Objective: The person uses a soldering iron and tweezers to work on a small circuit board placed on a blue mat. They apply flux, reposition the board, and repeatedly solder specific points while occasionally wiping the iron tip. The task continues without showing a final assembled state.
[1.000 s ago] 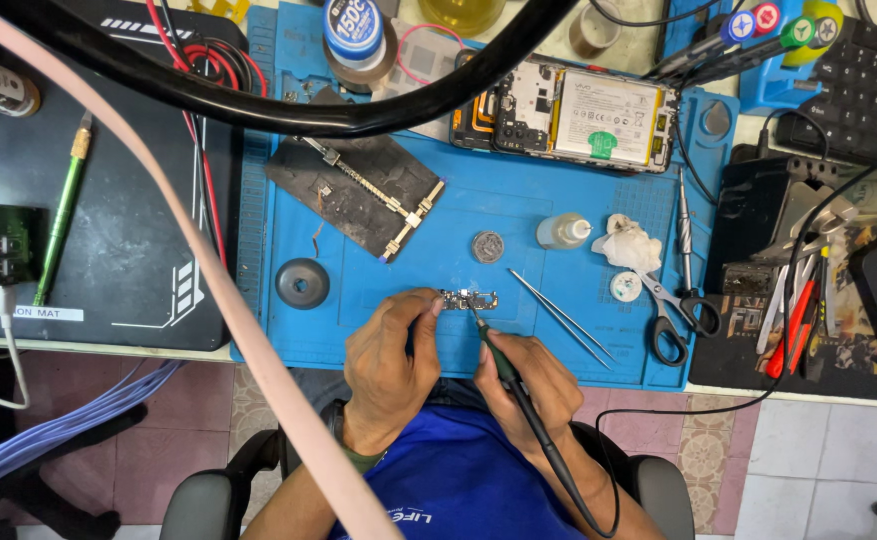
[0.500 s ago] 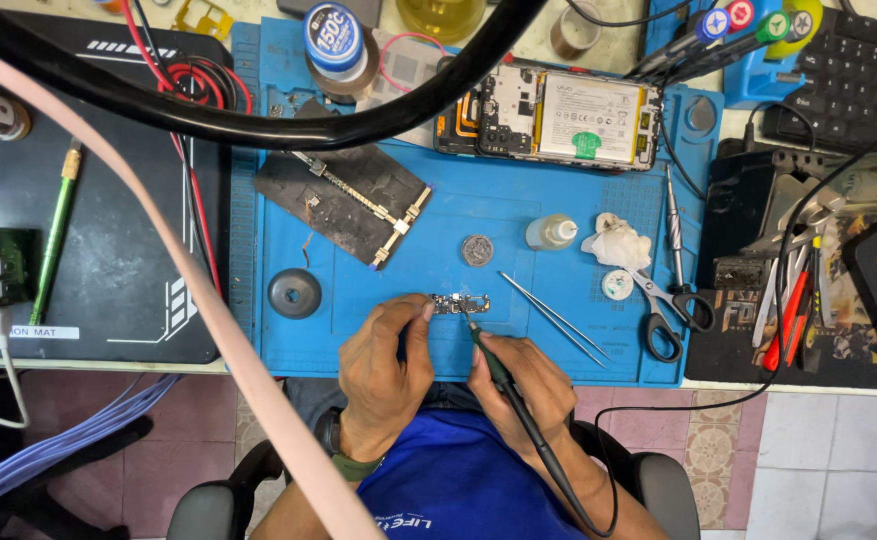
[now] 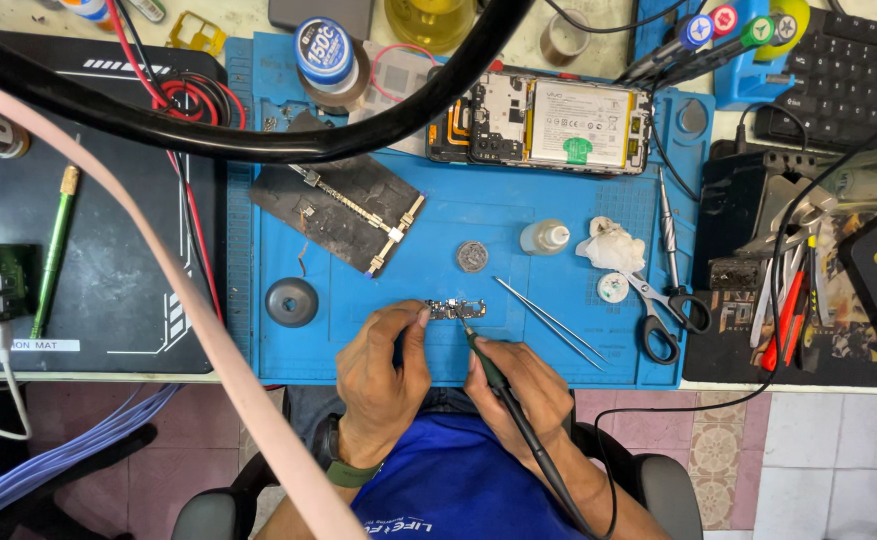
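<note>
Left hand (image 3: 381,385) is pinching down on a small circuit board (image 3: 456,309), fingertips clamped on its left end, and it's lying on the blue work mat (image 3: 519,210) near the front edge. Right hand (image 3: 519,390) is gripping a soldering iron (image 3: 494,375) like a pen, with the tip touching the board (or just about, hard to tell). Tweezers (image 3: 549,320) are sitting just to the right, scissors (image 3: 664,310) further over, and an opened phone (image 3: 539,120) at the back.
</note>
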